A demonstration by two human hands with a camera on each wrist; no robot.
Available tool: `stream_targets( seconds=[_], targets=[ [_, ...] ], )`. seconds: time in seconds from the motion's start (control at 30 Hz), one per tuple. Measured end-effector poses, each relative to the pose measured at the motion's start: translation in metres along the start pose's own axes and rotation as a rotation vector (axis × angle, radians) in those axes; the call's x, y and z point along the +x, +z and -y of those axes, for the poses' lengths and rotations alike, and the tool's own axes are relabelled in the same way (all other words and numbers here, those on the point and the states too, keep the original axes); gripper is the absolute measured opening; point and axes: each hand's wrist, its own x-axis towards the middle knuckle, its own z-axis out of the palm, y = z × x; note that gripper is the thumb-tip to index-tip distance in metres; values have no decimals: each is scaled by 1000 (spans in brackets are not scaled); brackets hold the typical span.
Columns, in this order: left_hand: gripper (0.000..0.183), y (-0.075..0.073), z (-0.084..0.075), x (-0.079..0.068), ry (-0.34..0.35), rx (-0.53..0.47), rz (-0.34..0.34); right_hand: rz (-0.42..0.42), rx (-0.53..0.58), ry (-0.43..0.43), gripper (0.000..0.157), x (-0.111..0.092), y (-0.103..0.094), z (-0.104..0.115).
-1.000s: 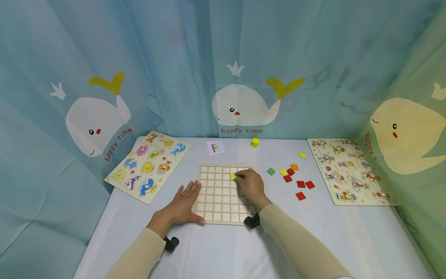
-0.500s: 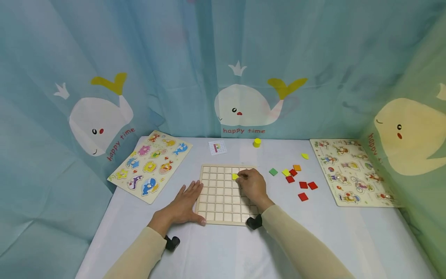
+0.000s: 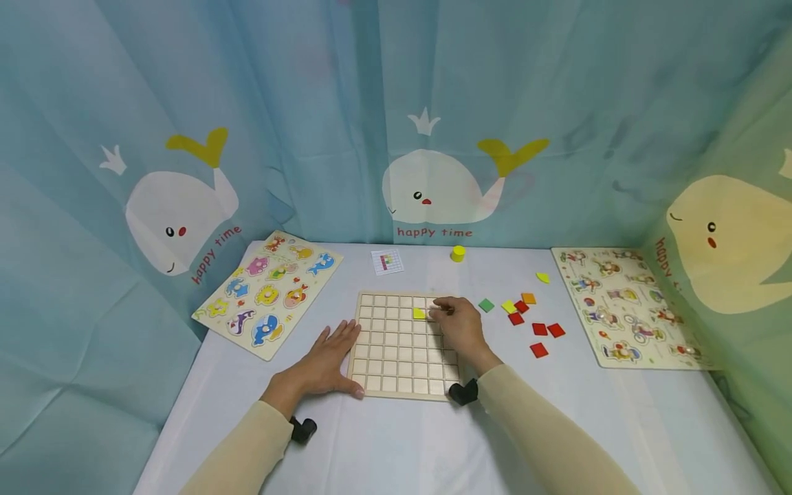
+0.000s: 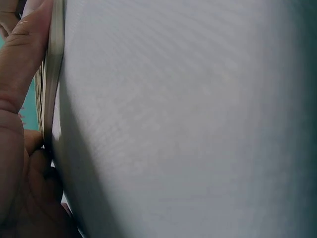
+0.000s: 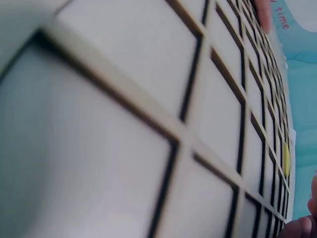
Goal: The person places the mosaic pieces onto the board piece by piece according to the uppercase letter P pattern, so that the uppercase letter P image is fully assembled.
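A pale wooden grid board [image 3: 390,350] lies in front of me. One yellow square tile [image 3: 419,313] sits in a cell of its second row from the back; in the right wrist view this yellow tile [image 5: 287,159] shows far along the grid. Just right of the tile, my right hand [image 3: 460,330] hovers over the board, fingers loosely bent and nothing visible in them. My left hand [image 3: 324,364] rests with spread fingers along the board's left edge. Its thumb [image 4: 22,54] lies against the edge at the near corner.
Right of the board lie several loose tiles: green [image 3: 486,304], yellow [image 3: 508,307], orange [image 3: 529,298] and red [image 3: 539,350]. Behind stand a patterned card [image 3: 387,262] and a yellow cylinder [image 3: 458,254]. Picture puzzles flank both sides, left [image 3: 266,295] and right [image 3: 625,309]; curtains [image 3: 322,172] enclose the table.
My right hand has let go of the yellow tile and drawn a little to the right. The tile stays in its cell. My left hand keeps its place at the board's edge.
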Motion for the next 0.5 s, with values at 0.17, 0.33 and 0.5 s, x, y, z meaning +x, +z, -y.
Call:
stream_targets(
  seconds=[0.17, 0.33, 0.5],
  targets=[
    [137, -1, 0, -1, 7, 5, -3, -4, 1, 35, 34, 2, -15, -3],
    [136, -3, -4, -3, 6, -4, 2, -49, -54, 69, 36, 3, -39, -9],
    [136, -2, -4, -3, 4, -4, -2, -89, -72, 76, 39, 8, -75, -25]
  ],
)
